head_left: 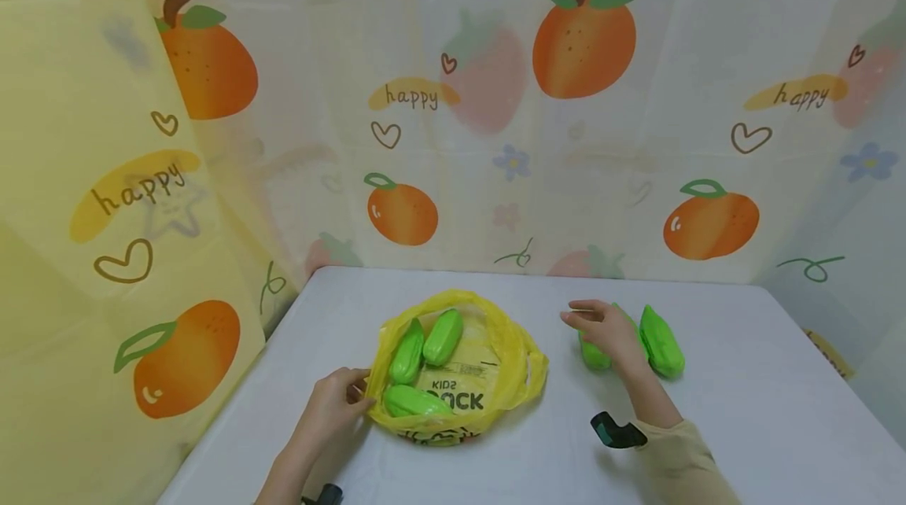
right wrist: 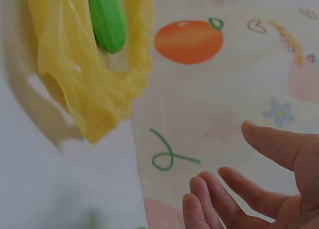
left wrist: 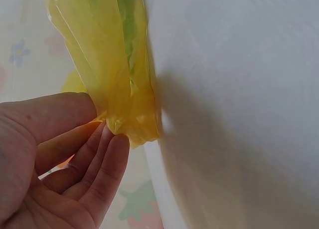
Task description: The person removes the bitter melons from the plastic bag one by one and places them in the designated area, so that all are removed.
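A yellow plastic bag (head_left: 520, 340) lies with its mouth spread wide on the table. Inside are three glossy green cucumber-shaped pieces: one on the left (head_left: 406, 353), one at the back (head_left: 443, 337) and one at the front (head_left: 418, 401). My left hand (head_left: 334, 403) pinches the bag's left rim between thumb and fingers; the left wrist view shows the gathered yellow film (left wrist: 124, 114). Over to the right, my right hand (head_left: 605, 332) has loosely extended fingers and holds nothing. It partly covers a green piece (head_left: 596, 355), and another green piece (head_left: 661, 342) lies just right of it.
A white-covered table (head_left: 538, 458) carries everything. Behind it hangs a fruit-printed curtain (head_left: 481, 175), and a yellowish printed curtain (head_left: 71, 348) stands along the left side. Dark wrist devices show on the right wrist (head_left: 617, 432) and the left wrist (head_left: 329, 495).
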The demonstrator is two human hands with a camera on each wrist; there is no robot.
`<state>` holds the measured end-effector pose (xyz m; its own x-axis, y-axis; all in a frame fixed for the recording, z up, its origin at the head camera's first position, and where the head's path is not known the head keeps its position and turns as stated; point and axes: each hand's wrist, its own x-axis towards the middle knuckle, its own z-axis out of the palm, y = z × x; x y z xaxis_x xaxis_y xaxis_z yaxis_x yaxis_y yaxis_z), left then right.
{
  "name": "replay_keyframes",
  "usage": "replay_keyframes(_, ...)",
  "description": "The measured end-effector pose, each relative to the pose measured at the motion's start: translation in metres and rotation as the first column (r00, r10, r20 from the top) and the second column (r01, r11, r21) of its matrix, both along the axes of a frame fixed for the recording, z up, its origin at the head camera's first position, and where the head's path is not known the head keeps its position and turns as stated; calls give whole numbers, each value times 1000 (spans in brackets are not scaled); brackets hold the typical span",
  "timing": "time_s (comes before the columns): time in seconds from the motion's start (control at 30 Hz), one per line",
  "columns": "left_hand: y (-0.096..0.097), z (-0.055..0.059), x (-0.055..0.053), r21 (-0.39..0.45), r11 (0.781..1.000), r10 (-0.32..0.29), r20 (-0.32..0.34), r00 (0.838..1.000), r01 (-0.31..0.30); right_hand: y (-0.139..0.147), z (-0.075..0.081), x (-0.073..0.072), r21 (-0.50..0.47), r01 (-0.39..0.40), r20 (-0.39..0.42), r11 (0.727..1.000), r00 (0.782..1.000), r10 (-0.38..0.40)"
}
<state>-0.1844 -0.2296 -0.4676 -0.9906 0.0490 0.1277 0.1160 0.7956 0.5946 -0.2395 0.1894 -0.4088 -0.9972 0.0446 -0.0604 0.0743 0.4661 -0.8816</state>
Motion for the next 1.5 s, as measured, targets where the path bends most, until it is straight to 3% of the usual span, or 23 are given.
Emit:
replay_keyframes(0.4,0,-1,-2,2,1000,-7,-30,1000,7,-48,-6,-2,-17,-42,-40,999,998,41)
replay_keyframes(0.9,1,-1,-1,-4,1000,-2,-5,1000,2,-111,-23,8,-27,-119,-28,992,993,119)
replay_keyframes(1.27,0,0,1,-7,1000,-8,-34,999,8,-139,-32,19,-5,-248,-40,969,968,248)
replay_keyframes(1.5,0,0,1,2,1000,-3,-18,1000,3,-149,-36,28,-16,-332,14,943,943,332)
